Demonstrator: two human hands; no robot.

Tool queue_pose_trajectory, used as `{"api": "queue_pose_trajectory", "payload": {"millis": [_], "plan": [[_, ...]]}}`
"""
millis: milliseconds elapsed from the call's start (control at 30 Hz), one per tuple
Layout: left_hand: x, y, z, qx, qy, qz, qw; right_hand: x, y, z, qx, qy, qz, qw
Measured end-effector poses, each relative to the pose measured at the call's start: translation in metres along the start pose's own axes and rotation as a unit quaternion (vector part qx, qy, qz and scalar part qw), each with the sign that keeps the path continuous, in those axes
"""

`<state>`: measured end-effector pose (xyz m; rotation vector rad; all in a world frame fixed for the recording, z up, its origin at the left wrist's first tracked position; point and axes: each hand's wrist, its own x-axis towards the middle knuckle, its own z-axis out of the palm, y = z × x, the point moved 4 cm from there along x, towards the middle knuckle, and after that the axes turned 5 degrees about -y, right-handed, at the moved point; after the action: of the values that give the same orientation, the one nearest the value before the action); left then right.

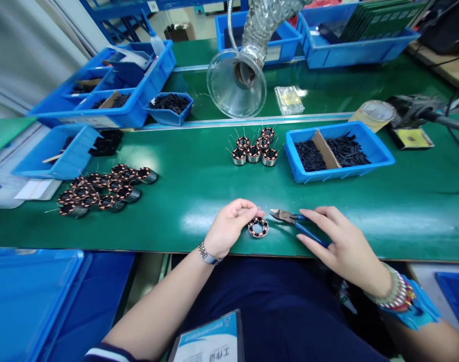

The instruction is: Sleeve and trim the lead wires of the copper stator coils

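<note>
A ring-shaped copper-wound stator (258, 227) stands on the green table near its front edge. My left hand (231, 223) is at its upper left, thumb and forefinger pinched together by its wires; the wire itself is hard to make out. Blue-handled cutters (307, 233) are in my right hand (338, 244), thumb on the lower handle and fingers on the upper one. The handles are spread, and the metal jaws point left, just above and right of the stator.
Several stators (254, 153) stand behind my hands, and a larger group (101, 188) lies at the left. A blue divided box (338, 172) sits at the right. A clear extraction hood (237, 100) hangs over the back.
</note>
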<state>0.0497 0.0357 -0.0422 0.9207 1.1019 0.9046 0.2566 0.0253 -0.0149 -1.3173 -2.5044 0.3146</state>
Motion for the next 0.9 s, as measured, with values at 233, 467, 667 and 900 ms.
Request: {"api": "queue_pose_trajectory", "payload": {"millis": [233, 467, 667, 900], "plan": [[-0.001, -0.001, 0.0, 0.023, 0.02, 0.018, 0.999, 0.014, -0.011, 0.0, -0.062, -0.003, -0.023, 0.998], [-0.002, -0.001, 0.0, 0.046, 0.031, 0.024, 0.998, 0.019, -0.013, -0.001, -0.084, -0.005, -0.033, 0.996], [-0.002, 0.0, 0.0, 0.045, 0.034, 0.028, 0.998, 0.018, -0.013, 0.0, -0.08, -0.004, -0.037, 0.996], [-0.002, 0.0, 0.0, 0.05, 0.031, 0.031, 0.998, 0.019, -0.014, -0.001, -0.079, -0.001, -0.044, 0.996]]}}
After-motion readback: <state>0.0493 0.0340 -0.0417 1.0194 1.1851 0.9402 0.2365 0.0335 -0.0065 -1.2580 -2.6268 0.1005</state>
